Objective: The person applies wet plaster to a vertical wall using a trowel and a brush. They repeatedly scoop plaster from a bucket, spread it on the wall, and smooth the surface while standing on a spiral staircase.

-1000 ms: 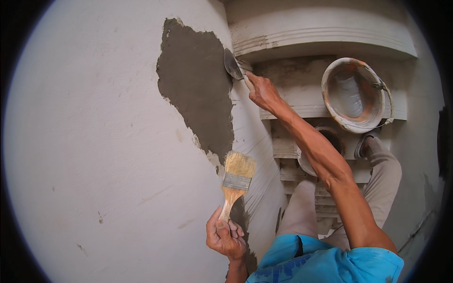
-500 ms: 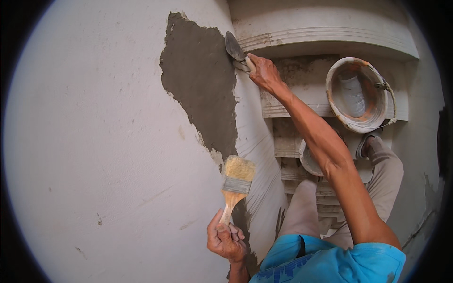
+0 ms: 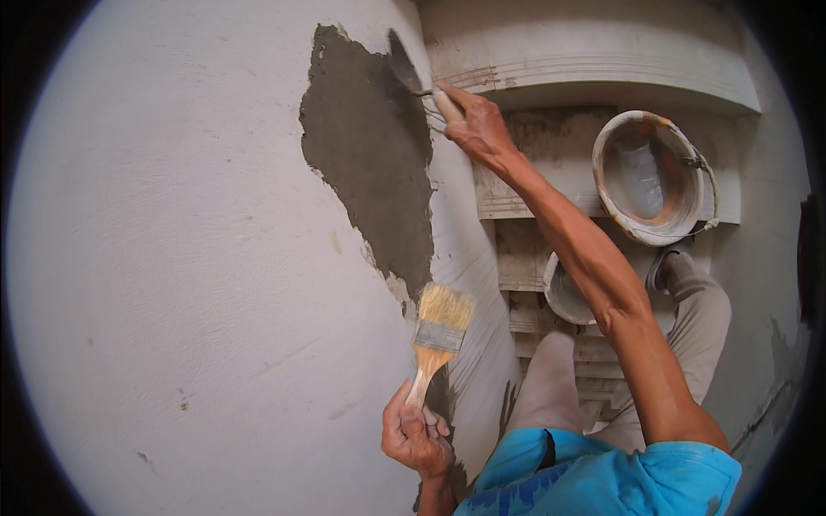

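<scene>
My right hand (image 3: 480,127) is closed round the pale handle of a trowel (image 3: 403,65). Its grey blade lies at the upper right edge of a dark grey mortar patch (image 3: 366,129) on the white wall (image 3: 189,258); whether it touches the mortar is hard to tell. Lower down, my left hand (image 3: 417,433) grips a wide paintbrush (image 3: 439,337) by its wooden handle. The brush's light bristles point up, just below the narrow bottom end of the patch.
White stairs (image 3: 594,69) run down on the right. A mortar-stained bucket (image 3: 602,163) with a wire handle stands on a step and holds a clear plastic bottle or bag. A second tub (image 3: 564,297) sits lower, partly behind my right arm. My legs are among the steps.
The trowel has moved up and left along the patch's right edge, its blade now more upright. The paintbrush has shifted slightly right with my left hand.
</scene>
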